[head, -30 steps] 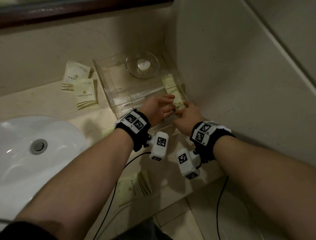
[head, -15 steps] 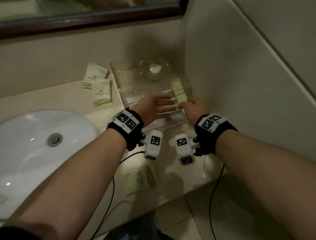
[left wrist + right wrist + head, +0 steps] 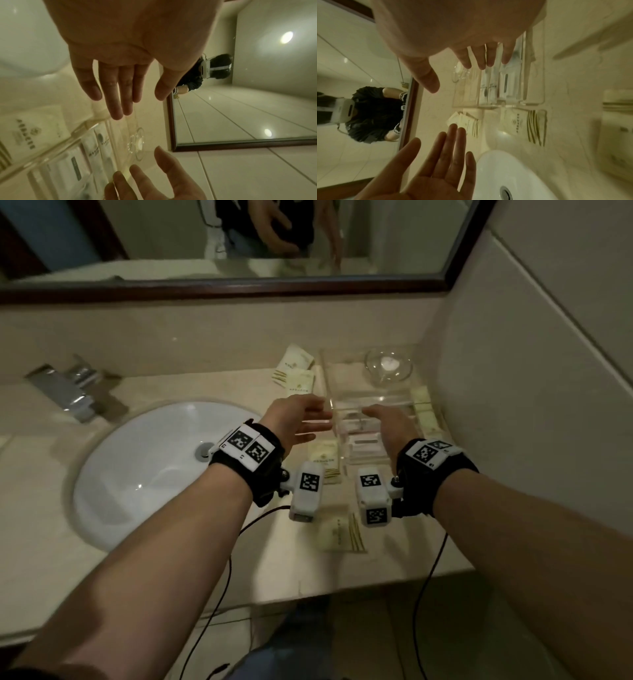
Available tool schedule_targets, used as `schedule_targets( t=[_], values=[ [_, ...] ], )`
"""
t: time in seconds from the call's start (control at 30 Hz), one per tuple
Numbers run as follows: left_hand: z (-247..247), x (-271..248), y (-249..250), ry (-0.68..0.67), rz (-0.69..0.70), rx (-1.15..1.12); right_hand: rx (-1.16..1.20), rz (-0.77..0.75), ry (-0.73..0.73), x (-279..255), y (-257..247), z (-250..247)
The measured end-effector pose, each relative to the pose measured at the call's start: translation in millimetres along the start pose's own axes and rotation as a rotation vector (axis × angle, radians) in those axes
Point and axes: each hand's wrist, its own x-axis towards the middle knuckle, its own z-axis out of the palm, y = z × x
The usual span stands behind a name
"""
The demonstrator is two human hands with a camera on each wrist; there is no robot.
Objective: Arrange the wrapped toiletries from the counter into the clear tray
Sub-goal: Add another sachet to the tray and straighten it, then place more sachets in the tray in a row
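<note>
The clear tray (image 3: pixel 334 392) stands in the counter's back right corner, with a glass dish (image 3: pixel 388 366) at its rear. Wrapped packets (image 3: pixel 424 409) lie along its right side and more packets (image 3: pixel 489 86) lie flat inside. Loose packets remain on the counter: two (image 3: pixel 296 371) left of the tray, one (image 3: pixel 323 457) at its front, one (image 3: pixel 339 532) near the counter edge. My left hand (image 3: pixel 308 419) and right hand (image 3: pixel 378 421) hover over the tray's front end, palms facing each other. Both hold nothing, with fingers (image 3: pixel 118 102) straight.
A white sink (image 3: pixel 154 474) with a drain fills the counter's left part, and a chrome tap (image 3: pixel 73 392) stands behind it. The tiled wall (image 3: pixel 513 440) runs close along the tray's right side. A framed mirror (image 3: pixel 239 244) hangs above the backsplash.
Both hands let go of the packet at the tray's right side, drew back and spread apart. The head view tilted up, bringing the mirror and tap into sight.
</note>
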Motion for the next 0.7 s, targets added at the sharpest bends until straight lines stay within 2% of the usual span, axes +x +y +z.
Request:
schedule_targets(
  t=[0.1, 0.27, 0.43, 0.53, 0.7],
  values=[
    [-23, -22, -1, 0.077, 0.017, 0.002, -0.085, -0.003, 0.000, -17, -6, 26],
    [-41, -48, -10, 0.109, -0.058, 0.061, -0.184, 0.151, 0.010, -29, 1, 46],
    [-32, -51, -31, 0.060, -0.185, 0.148, -0.347, 0.202, -0.022, -33, 21, 46],
    [-23, -47, -53, -0.006, -0.309, 0.222, -0.441, 0.245, -0.052, -36, 40, 41],
    [-15, -41, -89, -0.108, -0.471, 0.333, -0.447, 0.362, -0.084, -38, 75, 39]
  ],
)
